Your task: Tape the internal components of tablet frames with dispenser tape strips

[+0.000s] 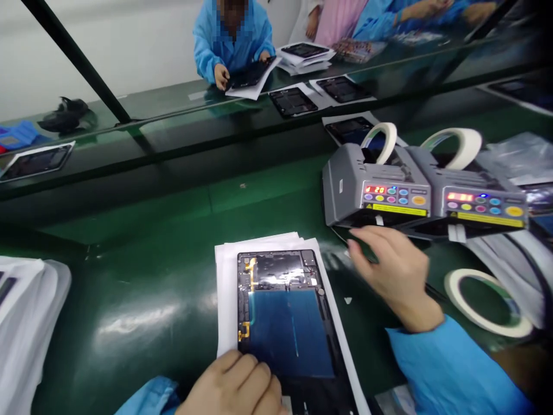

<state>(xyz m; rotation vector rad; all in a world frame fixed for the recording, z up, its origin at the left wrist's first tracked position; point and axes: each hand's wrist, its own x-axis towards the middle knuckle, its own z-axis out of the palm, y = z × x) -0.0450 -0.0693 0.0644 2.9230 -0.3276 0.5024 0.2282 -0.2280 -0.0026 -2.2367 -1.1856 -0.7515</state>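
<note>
An opened tablet, black with a blue-filmed battery and orange flex cables, lies on white paper sheets in front of me. My left hand rests over its lower left part, knuckles up and fingers curled; the fingertips and anything in them are hidden. To the right, my right hand hovers just below the left grey tape dispenser, thumb and forefinger apart with nothing visible between them. A short white tape piece sticks out of that dispenser's front, close above the hand.
A second dispenser adjoins the first. A loose tape roll lies at right, stacked white sheets at left. Beyond a dark raised ledge, a person in blue holds another tablet; more tablets lie nearby.
</note>
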